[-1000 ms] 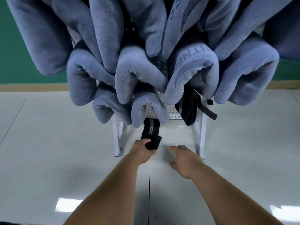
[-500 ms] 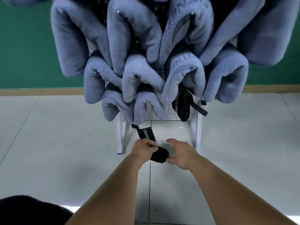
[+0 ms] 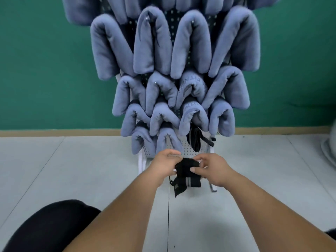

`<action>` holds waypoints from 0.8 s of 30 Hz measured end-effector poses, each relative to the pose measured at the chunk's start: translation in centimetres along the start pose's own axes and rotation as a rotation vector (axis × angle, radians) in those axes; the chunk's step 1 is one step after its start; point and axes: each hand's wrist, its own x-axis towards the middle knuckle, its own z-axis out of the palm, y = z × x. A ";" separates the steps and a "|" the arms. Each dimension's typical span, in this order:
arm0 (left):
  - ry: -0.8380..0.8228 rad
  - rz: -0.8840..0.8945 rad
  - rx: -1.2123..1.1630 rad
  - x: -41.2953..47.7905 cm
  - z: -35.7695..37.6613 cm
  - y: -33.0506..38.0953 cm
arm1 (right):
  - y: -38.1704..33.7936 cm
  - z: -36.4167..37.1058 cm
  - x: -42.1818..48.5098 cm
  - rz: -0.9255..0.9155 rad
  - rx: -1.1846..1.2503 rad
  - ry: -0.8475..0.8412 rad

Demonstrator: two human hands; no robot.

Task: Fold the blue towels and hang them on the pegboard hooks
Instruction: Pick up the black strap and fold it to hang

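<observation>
Several folded blue towels (image 3: pixel 152 42) hang in rows over hooks on a white pegboard stand (image 3: pixel 189 148), covering nearly all of it. A black strap (image 3: pixel 195 140) hangs on the lowest row at the right. In front of the stand's base, my left hand (image 3: pixel 163 164) and my right hand (image 3: pixel 212 168) both grip a second black strap with grey stripes (image 3: pixel 185 171). Its bunched upper part sits between my fingers. Its loose end with a small loop dangles below my hands.
A green wall (image 3: pixel 45 70) with a tan baseboard stands behind the stand. The floor (image 3: pixel 72 170) is pale grey tile. My dark-clothed knee (image 3: pixel 49 226) shows at the lower left. A white object (image 3: pixel 330 148) sits at the right edge.
My view has pulled back from the stand, showing more towel rows. My right hand has closed onto the black strap. Both hands have bunched it up, and its end now hangs downward.
</observation>
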 end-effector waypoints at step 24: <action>-0.158 0.435 0.191 -4.2 1.7 10.4 | -5.4 -11.7 -6.5 -0.195 0.455 0.001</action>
